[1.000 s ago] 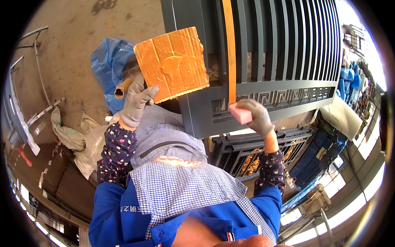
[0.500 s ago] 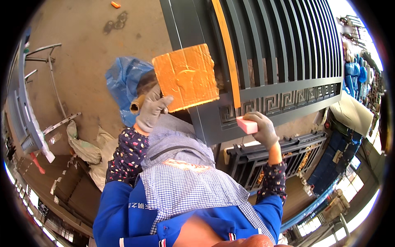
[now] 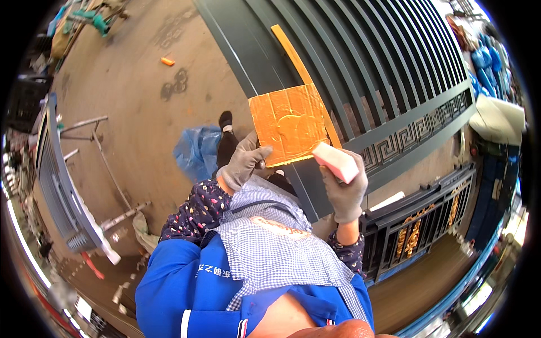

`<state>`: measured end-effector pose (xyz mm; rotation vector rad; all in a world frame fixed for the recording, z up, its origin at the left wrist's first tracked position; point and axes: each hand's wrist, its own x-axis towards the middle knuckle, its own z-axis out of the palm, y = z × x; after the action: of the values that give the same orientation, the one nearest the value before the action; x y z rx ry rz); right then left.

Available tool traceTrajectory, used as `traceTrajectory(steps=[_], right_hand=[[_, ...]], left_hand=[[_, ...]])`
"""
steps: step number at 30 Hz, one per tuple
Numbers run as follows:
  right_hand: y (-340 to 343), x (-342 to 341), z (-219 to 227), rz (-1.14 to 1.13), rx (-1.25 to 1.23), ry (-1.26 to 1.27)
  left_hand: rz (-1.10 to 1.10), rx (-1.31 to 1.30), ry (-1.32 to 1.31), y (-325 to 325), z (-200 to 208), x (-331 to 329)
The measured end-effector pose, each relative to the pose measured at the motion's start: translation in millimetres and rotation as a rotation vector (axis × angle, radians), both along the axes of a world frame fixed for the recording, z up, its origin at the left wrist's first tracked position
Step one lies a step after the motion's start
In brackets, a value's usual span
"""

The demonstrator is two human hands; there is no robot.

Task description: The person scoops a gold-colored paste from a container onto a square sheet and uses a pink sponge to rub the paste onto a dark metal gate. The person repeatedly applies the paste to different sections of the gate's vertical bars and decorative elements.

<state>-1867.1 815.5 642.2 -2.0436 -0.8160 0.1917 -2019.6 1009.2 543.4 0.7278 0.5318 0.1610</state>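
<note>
While the person stands over it, the dark grey metal gate panel with long parallel bars and a key-pattern border rail [image 3: 394, 73] lies flat and fills the upper right of the head view; its bars run from the near frame rail away toward the upper right. A narrow orange strip [image 3: 293, 56] lies along one bar, on the same axis. Beyond the panel's left edge is bare concrete floor [image 3: 129, 112], with a crumpled blue plastic sheet [image 3: 197, 152] near the person's feet. A second black gate with gold ornaments [image 3: 417, 225] lies lower right.

Orange square sheet, flat, foil-like surface [image 3: 290, 124]: held above the panel's near rail, just ahead of both hands. Its lower left corner is pinched by the gloved left hand [image 3: 242, 163], fingers closed on the edge. The sheet's right edge meets the orange strip.

Pale pink rectangular block, sponge-like [image 3: 336, 162]: gripped in the gloved right hand [image 3: 345, 188], fingers wrapped round it, long axis tilted down to the right. The block's upper end is touching or just beside the sheet's lower right corner; which cannot be told. The right hand is nearer the strip and bars; the left is nearer the panel's edge.
</note>
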Motion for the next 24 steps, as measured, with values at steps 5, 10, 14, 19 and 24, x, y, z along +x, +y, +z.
traceTrajectory(steps=[5, 10, 14, 19, 24], right_hand=[[85, -11, 4, -0.075, -0.061, -0.108], [147, -21, -14, -0.106, -0.113, -0.080], [197, -27, -21, -0.182, -0.172, -0.122], [213, -30, -17, -0.177, -0.243, -0.064], [241, -32, -24, -0.248, -0.251, -0.077]], left_hand=[[-0.133, 0.034, 0.044, 67, 1, 16], [-0.289, 0.084, 0.109, 118, -15, 25], [-0.365, 0.057, 0.119, 169, -2, 36], [-0.369, 0.169, 0.171, 202, -8, 38], [-0.433, 0.107, 0.170, 222, -14, 61]])
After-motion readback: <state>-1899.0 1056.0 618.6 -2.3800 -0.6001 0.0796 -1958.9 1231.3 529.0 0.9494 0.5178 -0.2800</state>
